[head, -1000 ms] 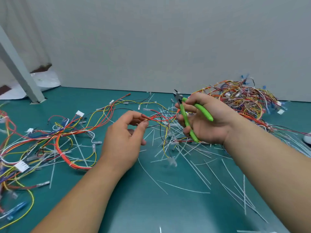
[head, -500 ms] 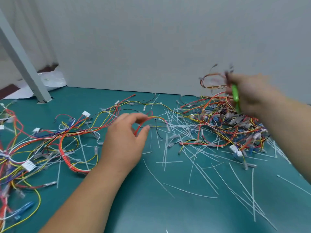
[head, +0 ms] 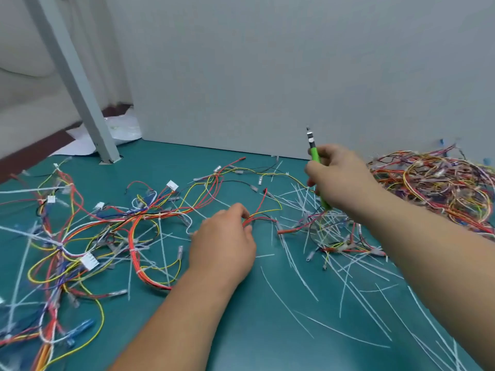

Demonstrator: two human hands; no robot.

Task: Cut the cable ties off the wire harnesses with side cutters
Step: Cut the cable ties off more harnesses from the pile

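The green-handled metal side cutters [head: 315, 153] stand almost upright above the back of the table, dark tip pointing up against the wall, one green handle end showing below the fist. The right hand [head: 341, 180] grips them, fingers curled round the handles; whether the blades are parted is too small to tell. Lower and to the left, the left hand [head: 223, 249] rests low over the table with thumb and forefinger pinching a loose red and yellow wire harness [head: 261, 203], whose strands run off to the right into a litter of cut white plastic cable ties [head: 304, 202] strewn between and in front of the two hands. A spread tangle of red, yellow, blue and white harnesses with white connectors [head: 134, 219] lies to the left of the left hand, several white ties bound around its bundles. A dense heap of multicoloured wire harnesses [head: 442, 188] sits at the far right, beyond the right forearm. Everything lies on the teal table mat [head: 254, 336], which meets a plain grey wall panel [head: 267, 76]; a slanted grey metal post [head: 75, 84] and crumpled white plastic sheeting [head: 120, 129] stand at the back left.
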